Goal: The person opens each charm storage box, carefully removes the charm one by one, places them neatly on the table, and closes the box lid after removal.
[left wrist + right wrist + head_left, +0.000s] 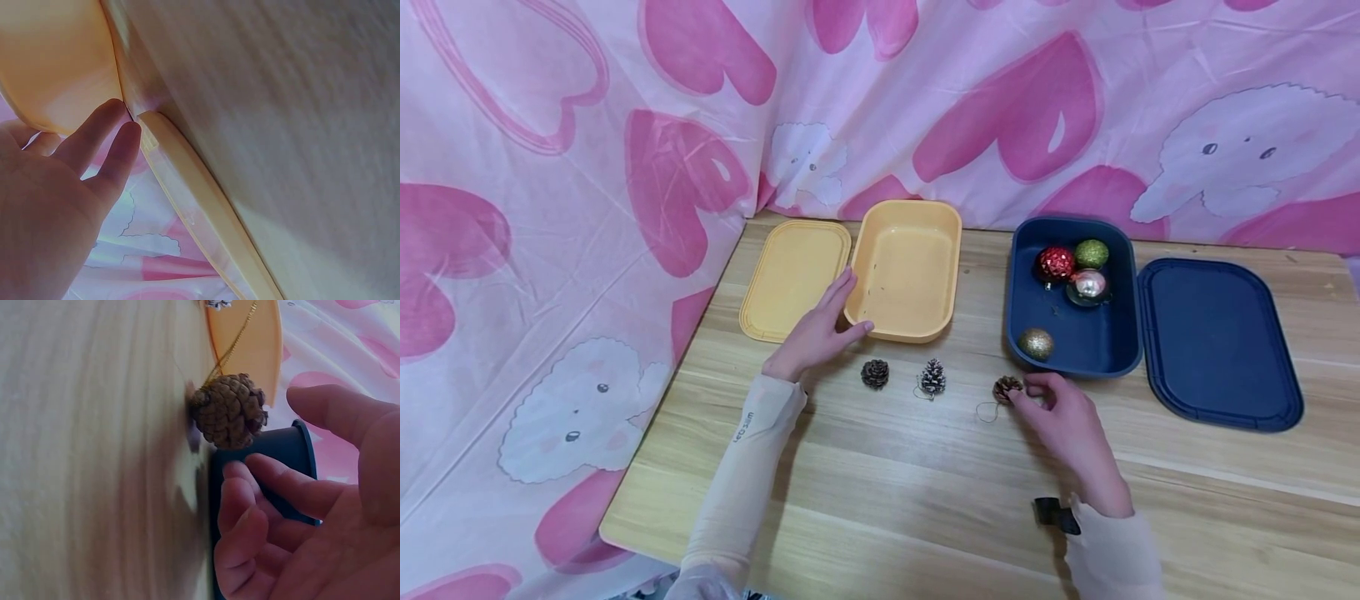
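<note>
My left hand (820, 333) rests against the near-left side of a yellow plastic box (904, 335), fingers mostly straight along its wall. In the left wrist view the fingertips (114, 112) lie at the box's lower edge. At the near wall of a navy box (1116, 362), my right hand (1070, 427) reaches over a brown pine cone (1006, 388) with a gold loop. Thumb and fingers stand apart around the pine cone (230, 412) in the right wrist view, with gaps showing. Left of it lie a frosted pine cone (932, 377) and a dark pine cone (875, 374).
Inside the navy box are a red bauble (1056, 263), a green bauble (1092, 253), a shiny pink-silver bauble (1088, 286) and a gold glitter ball (1036, 343). A yellow lid (793, 279) lies left, a navy lid (1221, 342) right. A pink patterned curtain (865, 100) hangs behind the table.
</note>
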{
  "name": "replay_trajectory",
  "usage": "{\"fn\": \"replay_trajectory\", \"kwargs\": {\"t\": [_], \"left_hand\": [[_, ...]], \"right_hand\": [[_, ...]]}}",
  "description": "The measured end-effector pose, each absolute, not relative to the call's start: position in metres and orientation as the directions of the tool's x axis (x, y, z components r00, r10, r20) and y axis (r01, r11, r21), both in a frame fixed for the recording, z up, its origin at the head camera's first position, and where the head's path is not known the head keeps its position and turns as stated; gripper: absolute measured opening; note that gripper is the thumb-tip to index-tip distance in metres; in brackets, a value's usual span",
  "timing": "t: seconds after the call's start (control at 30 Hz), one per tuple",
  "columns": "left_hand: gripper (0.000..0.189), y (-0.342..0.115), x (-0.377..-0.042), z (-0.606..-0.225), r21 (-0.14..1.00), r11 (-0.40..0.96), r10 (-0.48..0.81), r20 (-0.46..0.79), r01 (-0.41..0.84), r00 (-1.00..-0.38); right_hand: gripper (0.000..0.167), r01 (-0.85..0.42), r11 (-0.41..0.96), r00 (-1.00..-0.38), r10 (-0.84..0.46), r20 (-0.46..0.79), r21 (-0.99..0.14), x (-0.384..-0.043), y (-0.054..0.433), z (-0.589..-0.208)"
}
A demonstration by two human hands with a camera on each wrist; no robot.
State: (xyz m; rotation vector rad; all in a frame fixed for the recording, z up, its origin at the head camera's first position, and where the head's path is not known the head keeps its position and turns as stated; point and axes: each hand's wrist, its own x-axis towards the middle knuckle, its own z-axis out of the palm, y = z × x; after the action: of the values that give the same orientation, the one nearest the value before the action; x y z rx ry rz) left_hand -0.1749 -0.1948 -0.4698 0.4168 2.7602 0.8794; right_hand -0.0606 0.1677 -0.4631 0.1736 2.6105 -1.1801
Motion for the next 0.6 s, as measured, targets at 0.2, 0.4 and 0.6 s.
{"fn": "replay_trajectory", "kwargs": {"t": [0.2,0.4,0.6], "left_hand": [[0.088,-0.195,-0.175,-0.470,0.591,0.781,0.329,-0.116,0.201,-0.937],[0.088,-0.194,-0.175,-0.469,0.586,0.785,0.328,-0.117,0.201,-0.937],[0.088,-0.194,-0.175,-0.469,0.587,0.785,0.325,-0.119,0.198,-0.938]], "right_hand": [[0.051,0.227,0.668,-0.943,-0.031,-0.332,-0.708,-0.060,0.171,-0.456],[0.053,0.212,0.671,-0.944,-0.048,-0.327,-0.710,-0.060,0.173,-0.444],[0.041,0.115,0.651,-0.986,-0.018,-0.166,-0.751,-0.061,0.176,-0.437]]}}
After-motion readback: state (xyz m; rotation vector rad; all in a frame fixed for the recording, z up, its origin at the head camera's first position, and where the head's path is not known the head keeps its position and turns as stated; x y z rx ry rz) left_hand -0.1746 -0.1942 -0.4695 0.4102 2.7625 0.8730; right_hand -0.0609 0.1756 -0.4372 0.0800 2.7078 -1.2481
